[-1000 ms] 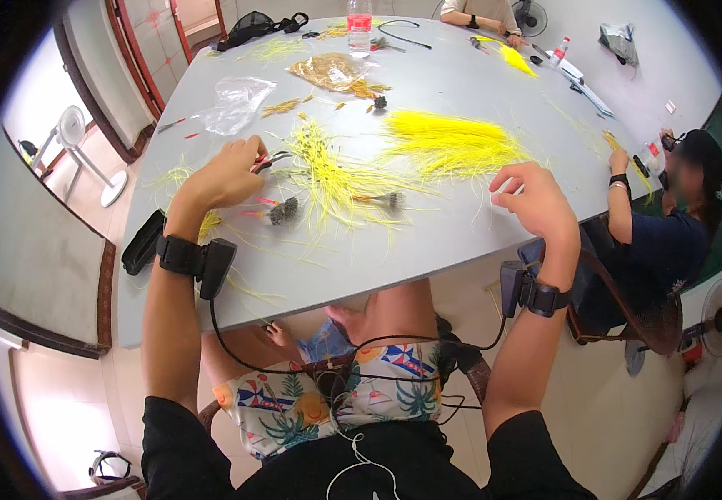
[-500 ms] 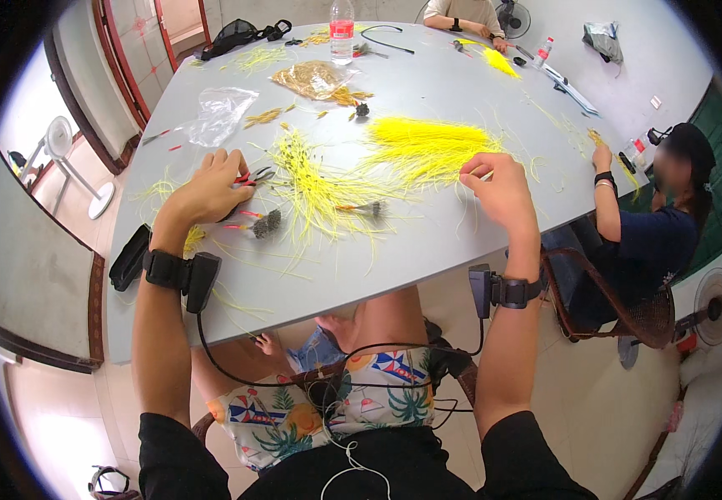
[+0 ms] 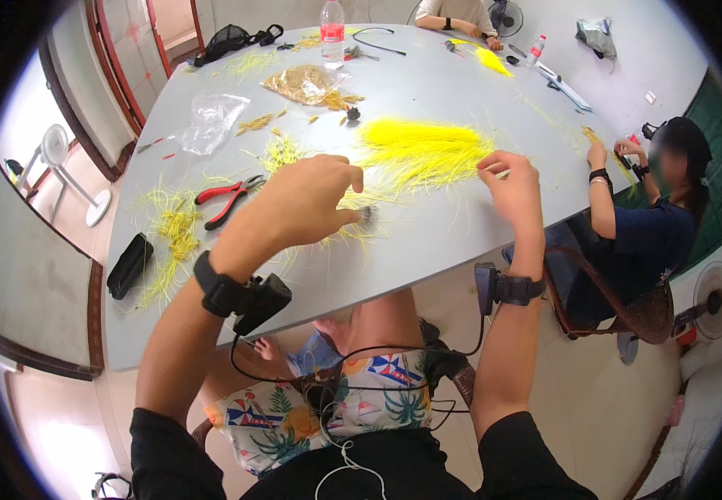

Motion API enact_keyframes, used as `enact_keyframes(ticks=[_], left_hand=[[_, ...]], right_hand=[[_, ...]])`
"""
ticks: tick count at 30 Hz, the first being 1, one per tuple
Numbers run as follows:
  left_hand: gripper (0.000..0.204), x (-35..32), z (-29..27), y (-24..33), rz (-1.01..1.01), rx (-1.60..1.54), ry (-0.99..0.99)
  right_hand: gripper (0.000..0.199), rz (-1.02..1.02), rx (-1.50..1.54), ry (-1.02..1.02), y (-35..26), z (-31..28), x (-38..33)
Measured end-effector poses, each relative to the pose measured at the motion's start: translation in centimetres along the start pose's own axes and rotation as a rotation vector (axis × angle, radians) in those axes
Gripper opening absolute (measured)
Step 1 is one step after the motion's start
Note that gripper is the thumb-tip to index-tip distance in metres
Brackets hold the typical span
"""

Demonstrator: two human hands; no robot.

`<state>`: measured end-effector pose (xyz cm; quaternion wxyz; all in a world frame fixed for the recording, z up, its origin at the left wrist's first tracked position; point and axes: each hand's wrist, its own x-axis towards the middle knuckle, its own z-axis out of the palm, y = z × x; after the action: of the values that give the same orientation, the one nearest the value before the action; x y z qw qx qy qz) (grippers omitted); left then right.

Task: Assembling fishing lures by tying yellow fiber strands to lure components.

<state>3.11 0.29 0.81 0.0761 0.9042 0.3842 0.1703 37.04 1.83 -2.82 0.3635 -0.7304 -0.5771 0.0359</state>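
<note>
Yellow strands (image 3: 423, 150) heaped on grey table (image 3: 461, 75) — hands above, tiled floor.

Craft workroom: shared table (image 3: 427, 250), pliers (image 3: 229, 198)

Black sleeves, black wrist-strapped devices (image 3: 248, 298), thin black cables, tropical-print shorts (image 3: 319, 408).

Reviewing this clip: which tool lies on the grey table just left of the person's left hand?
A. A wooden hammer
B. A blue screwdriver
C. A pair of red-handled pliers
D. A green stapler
C. The red-handled pliers lie on the grey table among loose yellow strands, just left of the left hand.
</note>
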Motion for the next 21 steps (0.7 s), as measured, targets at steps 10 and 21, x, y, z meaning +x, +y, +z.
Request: enact_keyframes(ticks=[10,21], left_hand=[[0.016,0.2,1.7,-0.8,-0.045,-0.194,0.214],[0.021,0.5,-1.1,-1.5,-0.143,-0.479,0.267]], right_hand=[[0.016,-0.214,0.103,-0.334,-1.4,-0.2,-0.8],[0.026,-0.139,-0.097,-0.448,-2.8,0.5,-1.4]])
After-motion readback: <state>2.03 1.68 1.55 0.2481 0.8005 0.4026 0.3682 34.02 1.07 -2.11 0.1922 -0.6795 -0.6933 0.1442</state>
